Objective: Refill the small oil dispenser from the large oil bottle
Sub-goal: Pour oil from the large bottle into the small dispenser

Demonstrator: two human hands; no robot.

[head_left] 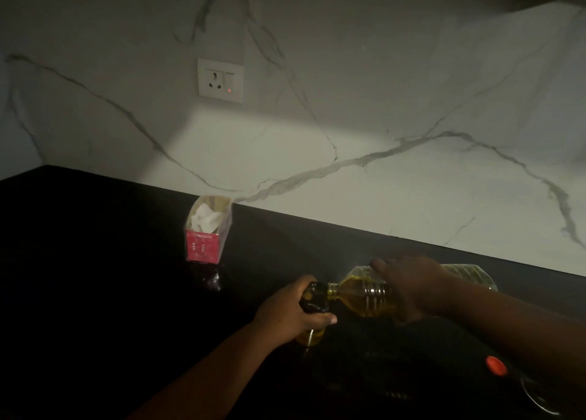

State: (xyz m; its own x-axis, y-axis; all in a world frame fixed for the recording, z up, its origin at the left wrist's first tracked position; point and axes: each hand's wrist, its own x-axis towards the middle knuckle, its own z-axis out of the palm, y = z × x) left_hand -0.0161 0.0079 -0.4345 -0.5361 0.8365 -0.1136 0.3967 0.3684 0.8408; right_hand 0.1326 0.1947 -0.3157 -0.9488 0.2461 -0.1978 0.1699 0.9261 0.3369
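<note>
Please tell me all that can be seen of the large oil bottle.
The large oil bottle looks like clear, ribbed plastic and holds yellow oil. It has no cap on and is tipped almost flat above the black counter, neck pointing left. Its mouth meets the top of the small dispenser. The right hand grips its middle; the left hand holds only the dispenser.

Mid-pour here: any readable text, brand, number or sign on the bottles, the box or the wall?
Pink tissue box: one line of white print across the top of its front, too blurred to read; the small white marks below it are also illegible.
Large oil bottle: no label or text visible.
Small oil dispenser: no text visible.
Wall socket: no lettering, only a lit red indicator.
Orange cap: no marking legible.
</note>
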